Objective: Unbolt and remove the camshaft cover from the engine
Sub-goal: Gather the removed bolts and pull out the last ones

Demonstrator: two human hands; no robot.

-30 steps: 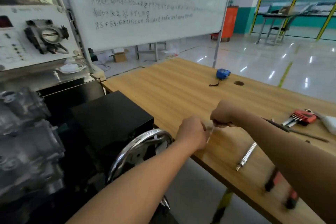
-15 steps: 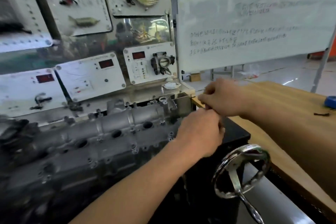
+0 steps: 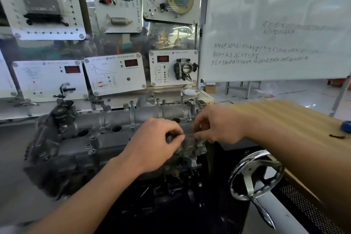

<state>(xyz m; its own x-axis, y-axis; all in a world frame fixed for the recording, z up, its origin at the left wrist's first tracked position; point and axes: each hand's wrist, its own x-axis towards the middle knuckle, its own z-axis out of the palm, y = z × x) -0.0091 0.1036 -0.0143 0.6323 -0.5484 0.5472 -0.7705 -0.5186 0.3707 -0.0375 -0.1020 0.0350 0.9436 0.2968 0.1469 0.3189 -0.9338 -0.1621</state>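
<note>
My left hand (image 3: 157, 144) and right hand (image 3: 218, 125) meet, fingers curled, over the right end of the cover (image 3: 117, 119) at frame centre; whether they pinch anything I cannot tell. Its left stretch lies bare. The table (image 3: 284, 112) edge and handwheel (image 3: 254, 175) stand close at lower right.

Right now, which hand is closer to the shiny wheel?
Right. The right hand sits just above-left of the wheel; the left hand is farther left, over the engine.

Both hands meet at the fingertips.
Left hand (image 3: 157, 143) and right hand (image 3: 218, 124) reach forward on bare forearms, knuckles up, fingers curled, their tips pinching a thin, blurred piece (image 3: 189, 136) between them.
</note>
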